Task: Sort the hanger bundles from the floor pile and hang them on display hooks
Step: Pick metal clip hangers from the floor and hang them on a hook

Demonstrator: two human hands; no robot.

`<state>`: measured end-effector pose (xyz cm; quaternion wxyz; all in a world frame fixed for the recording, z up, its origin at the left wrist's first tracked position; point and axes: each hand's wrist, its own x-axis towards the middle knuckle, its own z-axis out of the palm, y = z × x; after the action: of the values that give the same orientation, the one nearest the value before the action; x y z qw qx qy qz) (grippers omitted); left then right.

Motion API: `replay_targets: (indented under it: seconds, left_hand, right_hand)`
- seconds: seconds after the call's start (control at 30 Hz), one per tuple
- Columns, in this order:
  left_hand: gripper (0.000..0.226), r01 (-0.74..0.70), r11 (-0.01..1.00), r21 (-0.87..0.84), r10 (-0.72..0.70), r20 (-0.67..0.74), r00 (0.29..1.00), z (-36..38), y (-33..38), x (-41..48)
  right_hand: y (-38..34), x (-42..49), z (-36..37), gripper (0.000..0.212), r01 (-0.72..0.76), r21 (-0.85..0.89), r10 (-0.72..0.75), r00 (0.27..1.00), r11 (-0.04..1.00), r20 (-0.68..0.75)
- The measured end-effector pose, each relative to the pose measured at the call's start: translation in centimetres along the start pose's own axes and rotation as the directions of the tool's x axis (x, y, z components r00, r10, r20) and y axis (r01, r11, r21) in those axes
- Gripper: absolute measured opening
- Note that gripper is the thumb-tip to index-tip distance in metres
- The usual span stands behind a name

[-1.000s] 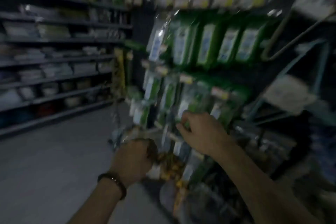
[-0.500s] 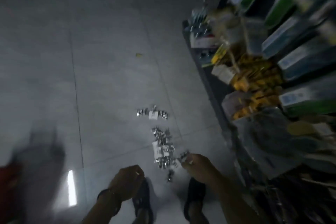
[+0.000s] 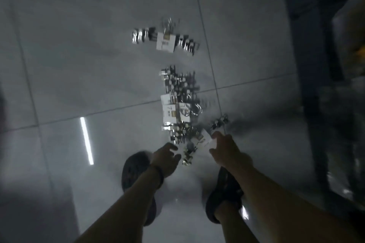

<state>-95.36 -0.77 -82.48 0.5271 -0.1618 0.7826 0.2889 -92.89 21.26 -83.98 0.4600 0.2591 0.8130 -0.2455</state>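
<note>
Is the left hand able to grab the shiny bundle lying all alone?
Probably not from here: the lone shiny metal bundle with a white card lies past the shiny pile, and the left hand is at the pile's near end. Nothing blocks it.

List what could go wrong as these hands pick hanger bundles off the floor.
1. The right hand grips a bundle that seems to touch the floor pile; lifting it may drag or scatter tangled neighbours.
2. The left shoe and right shoe stand close to the pile; a step could kick bundles away.
3. The light is dim, so the open left hand may pick a wrong bundle.
</note>
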Motion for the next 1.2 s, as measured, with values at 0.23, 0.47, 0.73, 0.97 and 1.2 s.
replay_targets:
  seconds: [0.23,0.47,0.73,0.97,1.2]
  left_hand:
    - [0.03,-0.019,0.999,-0.05,0.016,-0.062,0.998,7.9,-2.5,6.3]
    - [0.059,-0.078,0.994,-0.074,0.082,0.054,0.995,9.0,-4.9,6.4]
    - [0.056,-0.237,0.953,0.189,0.236,0.028,0.971,6.0,-1.0,3.9]
    - [0.017,-0.301,0.905,-0.301,0.21,-0.298,0.931,0.2,-2.3,1.8]
    - [0.015,-0.353,0.809,-0.47,0.095,-0.489,0.867,-5.5,-8.5,1.5]
  right_hand:
    - [3.4,7.1,7.6,0.071,0.287,-0.372,-0.416,0.846,0.883,-0.333]
    - [5.3,8.2,7.4,0.026,0.243,-0.398,-0.397,0.838,0.885,-0.373]
    - [2.4,3.1,2.1,0.03,0.481,-0.285,-0.55,0.791,0.829,-0.266]
    - [-3.0,2.2,-1.3,0.024,0.583,0.105,-0.36,0.622,0.805,-0.695]
    - [-11.3,6.2,2.7,0.042,0.104,0.284,0.008,0.93,0.953,-0.368]
